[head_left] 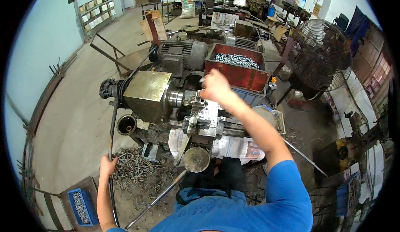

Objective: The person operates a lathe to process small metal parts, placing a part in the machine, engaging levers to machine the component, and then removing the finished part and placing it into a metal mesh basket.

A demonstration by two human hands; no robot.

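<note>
My left hand (109, 164) is closed around a long dark lever bar (113, 127) at the left end of a small lathe. My right hand (216, 86) reaches over the lathe, fingers bent together beside the tool post (197, 100); whatever they may hold is hidden. The shiny spindle nose (176, 98) lies just left of that hand, projecting from the brass-coloured headstock (148, 86). Below it, the metal cross slide (204, 117) carries bolted clamps. A round handwheel disc (196, 159) sits at the lathe's front, close to my body.
A red bin (237, 75) of small metal parts stands behind the lathe, beside an electric motor (183, 55). A blue crate (81, 207) of parts sits lower left. Metal shavings (137, 167) cover the floor there. A large fan (321, 55) stands at right; a steel rod (156, 198) slants near my legs.
</note>
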